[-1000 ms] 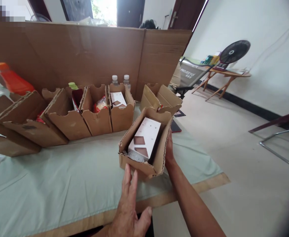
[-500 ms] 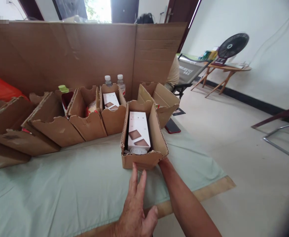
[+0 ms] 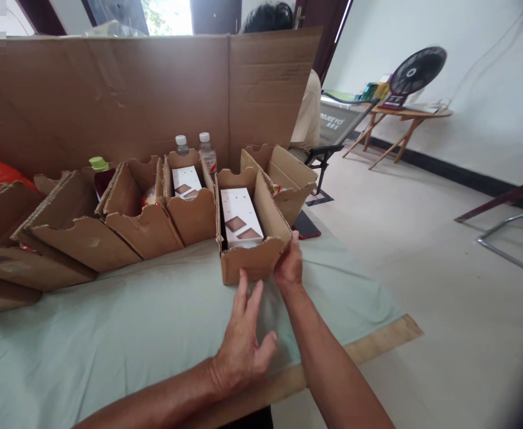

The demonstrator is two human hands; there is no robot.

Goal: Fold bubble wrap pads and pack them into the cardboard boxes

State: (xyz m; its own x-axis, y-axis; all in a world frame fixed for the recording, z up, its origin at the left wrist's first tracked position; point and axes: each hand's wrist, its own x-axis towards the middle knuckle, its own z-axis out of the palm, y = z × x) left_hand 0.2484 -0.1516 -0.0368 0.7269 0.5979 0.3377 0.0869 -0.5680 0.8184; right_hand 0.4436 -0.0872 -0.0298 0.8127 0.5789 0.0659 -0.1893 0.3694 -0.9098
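An open cardboard box (image 3: 248,266) stands on the cloth, its front low and notched. In it lies a white carton (image 3: 242,213) printed with brown diamond shapes. My right hand (image 3: 290,262) grips the box at its right front corner, with some fingers hidden against the side. In front of the box, my left hand (image 3: 243,339) is open with fingers apart, its fingertips at the lower front wall. A second cardboard box (image 3: 303,170) stands behind and to the right, holding a small colourful item that I cannot make out.
Several cardboard boxes (image 3: 149,232) line up on the left. Two bottles (image 3: 207,154) stand behind them, before a tall cardboard panel (image 3: 154,89). A dark flat object (image 3: 308,225) lies at right. Beyond are a person's sleeve (image 3: 308,113), a chair (image 3: 339,122) and a fan (image 3: 417,71).
The box has slid slightly away from me. My right hand has come into view at its right side, and my left hand has moved forward with it. The view has shifted a little.
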